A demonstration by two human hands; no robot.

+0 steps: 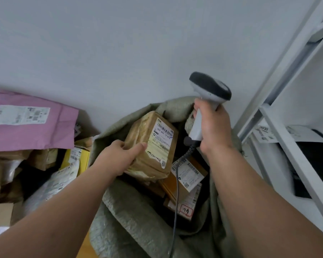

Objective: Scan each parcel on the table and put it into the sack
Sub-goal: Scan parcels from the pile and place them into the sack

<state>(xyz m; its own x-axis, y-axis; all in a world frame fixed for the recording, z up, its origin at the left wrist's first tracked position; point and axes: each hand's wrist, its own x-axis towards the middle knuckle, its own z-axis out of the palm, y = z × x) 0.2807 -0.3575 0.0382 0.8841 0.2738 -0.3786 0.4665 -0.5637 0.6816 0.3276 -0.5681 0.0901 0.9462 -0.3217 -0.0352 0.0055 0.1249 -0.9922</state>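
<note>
The left hand (119, 152) grips a brown box (153, 144) over the open sack (138, 211), label up. The right hand (210, 127) is wrapped around the scanner (209, 90), raised beside it. This looks like the dropping step. Next, the left fingers must let go so the box falls in.

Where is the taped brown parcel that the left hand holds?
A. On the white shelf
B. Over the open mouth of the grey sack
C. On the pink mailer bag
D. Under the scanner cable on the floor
B: the left hand grips the brown parcel above the open grey sack, where other parcels already lie.
</note>
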